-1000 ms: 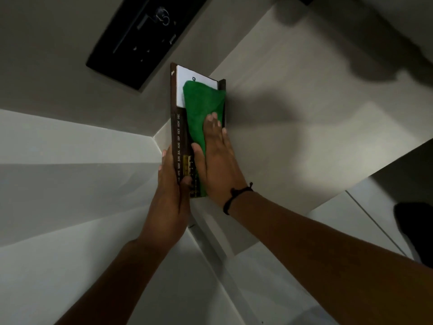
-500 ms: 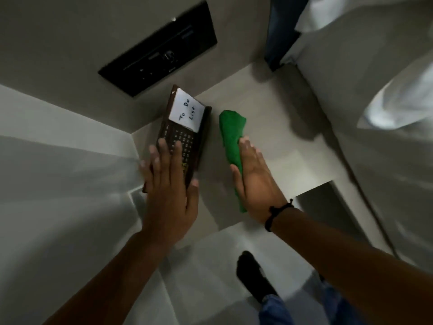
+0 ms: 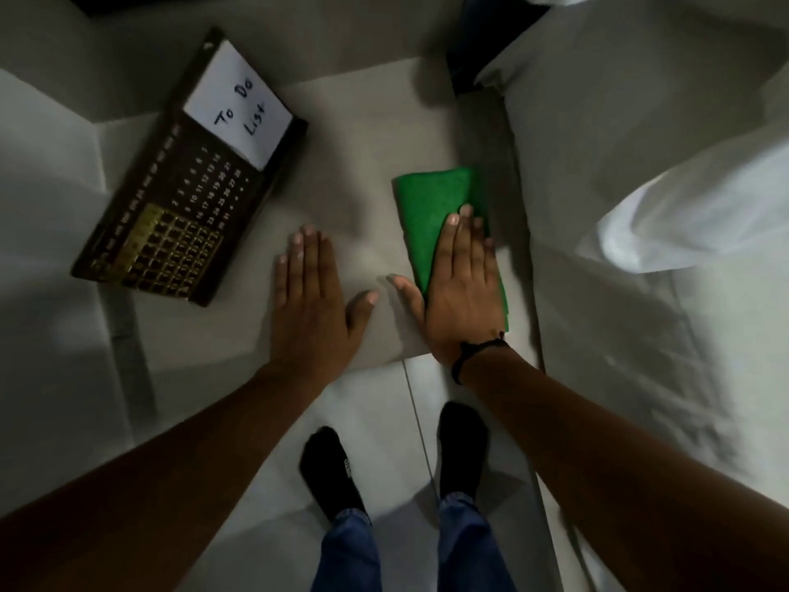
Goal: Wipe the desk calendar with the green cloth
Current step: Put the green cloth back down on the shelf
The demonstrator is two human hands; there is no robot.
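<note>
Green cloth (image 3: 431, 215) under flat right hand (image 3: 463, 288); desk calendar (image 3: 188, 194) apart, seemingly untouched.

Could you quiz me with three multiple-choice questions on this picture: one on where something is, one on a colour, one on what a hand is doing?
1. Where does the desk calendar lie, seen from the camera?
A. left of both hands
B. under the right hand
C. between the hands

2. What colour is the cloth?
A. white
B. green
C. blue

3. What is the left hand doing?
A. gripping the calendar
B. held flat and open, holding nothing
C. squeezing the cloth

Answers:
1 A: the calendar sits at the upper left, apart from both hands.
2 B: the folded cloth is bright green.
3 B: its fingers are spread over the bare surface, while the right hand presses flat on the cloth.
</note>
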